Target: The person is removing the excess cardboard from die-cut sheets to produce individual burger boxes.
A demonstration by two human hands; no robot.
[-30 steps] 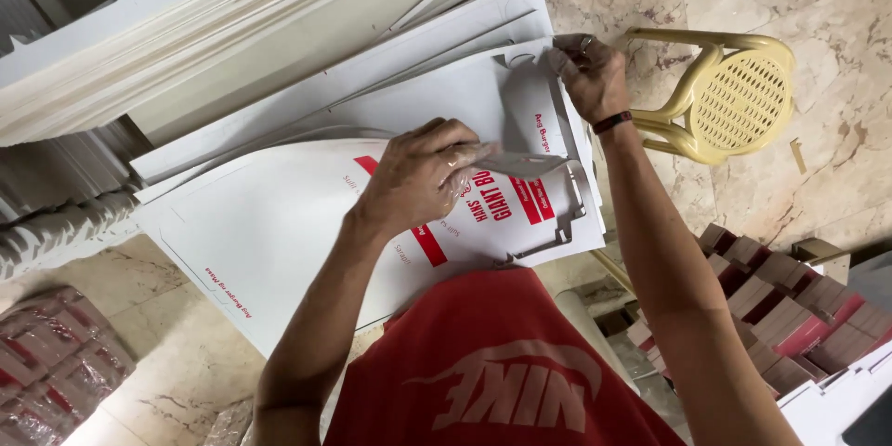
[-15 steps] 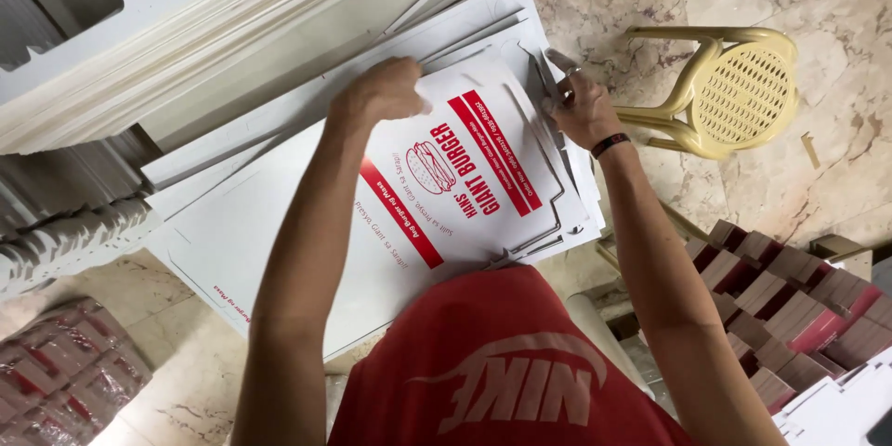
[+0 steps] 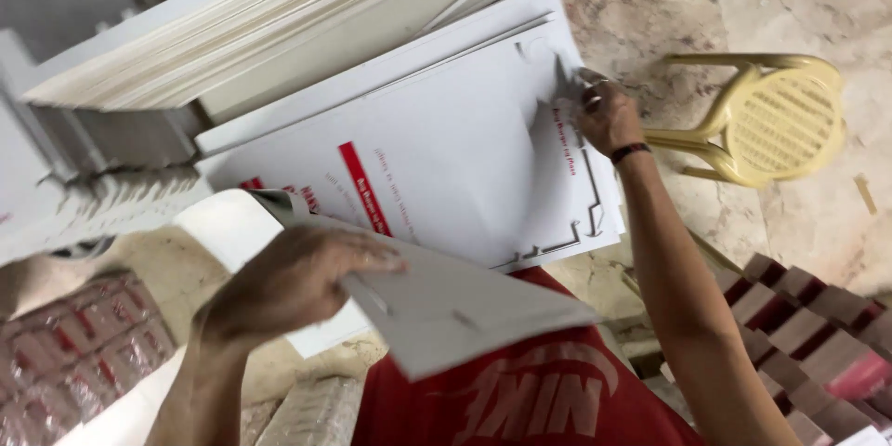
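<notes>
The left hand (image 3: 293, 283) lies near the lower left, fingers pressed flat and together over a folded white carton blank (image 3: 446, 311) — whether the thumb pinches it from beneath cannot be told — and the blank juts out over the red shirt (image 3: 520, 400) toward the right. The right hand (image 3: 604, 116) is far up at the top right corner of the flat white sheet (image 3: 446, 167), fingers curled around a small raised flap at that corner. This sheet, with one red stripe, tops a stack of like sheets whose right edge is notched and stepped. Between the two hands the sheet's face lies bare. Behind it leans one thick pile of cream boards (image 3: 251, 46). One yellow plastic chair (image 3: 762, 121) stands just beyond the stack's right edge — only a narrow strip of stone floor (image 3: 650, 19) between them. Red and white packs (image 3: 818, 325) crowd the lower right, too many to count.
</notes>
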